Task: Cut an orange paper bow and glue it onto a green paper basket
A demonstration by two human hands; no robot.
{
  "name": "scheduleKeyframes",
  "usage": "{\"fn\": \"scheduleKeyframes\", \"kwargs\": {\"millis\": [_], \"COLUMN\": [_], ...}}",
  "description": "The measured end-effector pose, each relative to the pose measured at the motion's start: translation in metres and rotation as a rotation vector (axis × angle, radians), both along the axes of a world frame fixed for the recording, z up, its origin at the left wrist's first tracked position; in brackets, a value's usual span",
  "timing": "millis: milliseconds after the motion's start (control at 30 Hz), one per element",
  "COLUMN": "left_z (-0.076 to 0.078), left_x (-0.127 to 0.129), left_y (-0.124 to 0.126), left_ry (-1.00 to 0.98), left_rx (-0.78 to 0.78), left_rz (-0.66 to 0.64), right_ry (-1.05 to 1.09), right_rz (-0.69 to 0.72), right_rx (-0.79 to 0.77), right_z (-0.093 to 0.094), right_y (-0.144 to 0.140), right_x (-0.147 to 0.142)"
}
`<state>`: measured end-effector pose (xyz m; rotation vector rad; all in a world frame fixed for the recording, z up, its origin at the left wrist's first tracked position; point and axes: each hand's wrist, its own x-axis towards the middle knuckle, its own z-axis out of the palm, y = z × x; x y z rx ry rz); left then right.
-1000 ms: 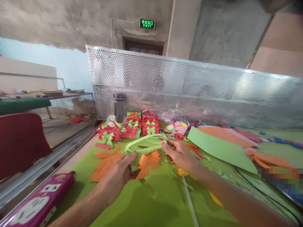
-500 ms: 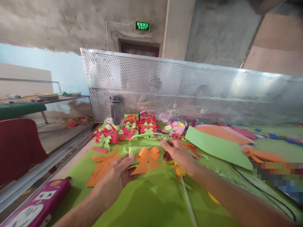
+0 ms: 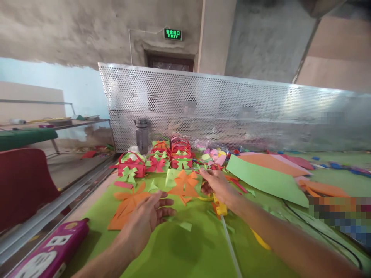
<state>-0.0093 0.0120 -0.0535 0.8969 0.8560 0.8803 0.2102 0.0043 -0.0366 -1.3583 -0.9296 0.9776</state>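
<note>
**Paper basket with orange bow held at its far edge**

Head view: a green paper basket bearing an orange bow is seen on the green worktop, and it serves as the landmark here. Its right side is pinched by the right hand, whose fingers are closed on the green paper beside the bow. The left hand is held just in front of the bow and apart from it, with the fingers spread and nothing gripped. A flat orange cutout lies to the left of the bow, under the left hand. Behind the bow, finished red and green baskets are clustered, and a grey bottle stands behind those. To the right of the bow a large green sheet lies tilted. A yellow-tipped tool rests in front of the bow, below the right wrist.

Since the piece is gripped on one side only, it could be tilted, creased or torn. The thin handle strip could be snagged on the loose scraps. The bow might be knocked loose if brushed by the open left hand.
</note>
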Motion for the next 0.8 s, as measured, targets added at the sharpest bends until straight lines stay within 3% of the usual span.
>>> {"fn": "scheduleKeyframes", "kwargs": {"millis": [233,500,800], "left_z": [-0.011,-0.012,-0.009], "left_x": [-0.002,0.000,0.000], "left_y": [0.000,-0.004,-0.003], "left_ry": [-0.036,-0.011,-0.020], "left_rx": [0.274,0.289,0.242], "left_rz": [0.048,0.044,0.087], "right_ry": [0.004,-0.037,-0.093], "right_rz": [-0.015,-0.023,0.167], "right_rx": [0.055,0.000,-0.121], "right_z": [0.011,0.018,0.020], "right_y": [0.009,0.044,0.109], "right_x": [0.003,-0.002,-0.081]}}
